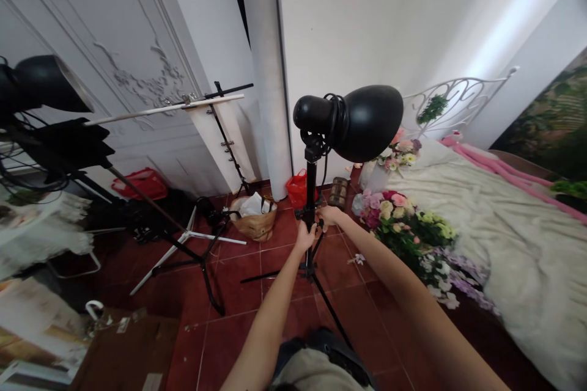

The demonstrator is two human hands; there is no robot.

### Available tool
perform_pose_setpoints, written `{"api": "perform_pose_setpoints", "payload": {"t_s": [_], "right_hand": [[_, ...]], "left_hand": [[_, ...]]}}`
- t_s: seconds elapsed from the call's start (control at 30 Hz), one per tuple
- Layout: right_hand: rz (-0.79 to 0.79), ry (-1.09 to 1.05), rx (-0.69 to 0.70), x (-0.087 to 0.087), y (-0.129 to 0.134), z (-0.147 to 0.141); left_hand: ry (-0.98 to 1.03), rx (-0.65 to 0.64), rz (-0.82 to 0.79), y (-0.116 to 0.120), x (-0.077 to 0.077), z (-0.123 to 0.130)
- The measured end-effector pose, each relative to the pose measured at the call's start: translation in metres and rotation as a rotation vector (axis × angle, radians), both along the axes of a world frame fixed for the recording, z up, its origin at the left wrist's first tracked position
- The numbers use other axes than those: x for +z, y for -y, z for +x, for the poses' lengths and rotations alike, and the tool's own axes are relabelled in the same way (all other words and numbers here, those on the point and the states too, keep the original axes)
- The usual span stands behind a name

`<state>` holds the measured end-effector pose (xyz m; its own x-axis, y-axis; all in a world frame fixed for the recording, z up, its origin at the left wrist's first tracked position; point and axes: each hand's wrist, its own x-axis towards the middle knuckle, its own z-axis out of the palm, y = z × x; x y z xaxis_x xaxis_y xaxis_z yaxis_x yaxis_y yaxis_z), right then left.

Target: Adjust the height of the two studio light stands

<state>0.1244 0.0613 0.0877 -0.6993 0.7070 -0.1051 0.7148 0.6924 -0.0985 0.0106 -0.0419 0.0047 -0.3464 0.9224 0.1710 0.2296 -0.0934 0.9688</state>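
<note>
A black studio lamp (pixel 369 122) with a coiled cable round its neck sits on top of an upright black stand (pixel 311 186) in front of me. My left hand (pixel 306 236) is wrapped round the stand's column, just below a clamp collar. Close beside it on the right, my right hand (pixel 328 217) has its fingers bent at a knob on the same collar. The knob is mostly hidden by those fingers. The stand's thin legs spread over the red tiled floor (pixel 238 284).
On the right are bunches of artificial flowers (pixel 398 214) and a bed (pixel 513 238). Behind the stand are a red bag (pixel 298 188), a woven basket (pixel 257 226) and a small wooden chest (pixel 338 192). Other stands and a second lamp (pixel 50 82) fill the left. A cardboard box (pixel 128 351) lies lower left.
</note>
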Motion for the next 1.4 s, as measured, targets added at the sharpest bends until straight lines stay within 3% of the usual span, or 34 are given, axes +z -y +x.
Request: {"api": "perform_pose_setpoints", "payload": {"t_s": [0.13, 0.37, 0.47, 0.67, 0.83, 1.03, 1.27, 1.4], "right_hand": [[0.005, -0.02, -0.031, -0.006, 0.025, 0.013], [0.14, -0.158, -0.267, -0.031, 0.075, 0.016], [0.13, -0.146, -0.27, -0.031, 0.074, 0.015], [0.089, -0.033, -0.207, -0.02, 0.045, 0.005], [0.02, 0.017, -0.165, -0.023, 0.035, -0.003], [0.011, 0.01, -0.112, -0.027, 0.044, 0.003], [0.155, -0.025, -0.252, -0.035, 0.059, -0.001], [0.111, -0.024, -0.261, -0.033, 0.062, -0.002]], "left_hand": [[-0.034, 0.0, 0.013, -0.001, 0.0, 0.0], [-0.02, -0.041, 0.039, 0.001, 0.007, 0.002], [-0.03, -0.039, 0.041, 0.0, 0.008, 0.002], [-0.034, -0.017, 0.027, -0.002, 0.004, 0.002], [-0.029, -0.026, 0.016, -0.002, 0.0, 0.001], [-0.093, -0.012, 0.03, -0.004, -0.005, 0.0], [-0.068, -0.01, 0.005, -0.005, -0.008, -0.003], [-0.064, 0.001, 0.004, -0.004, -0.002, -0.001]]}}
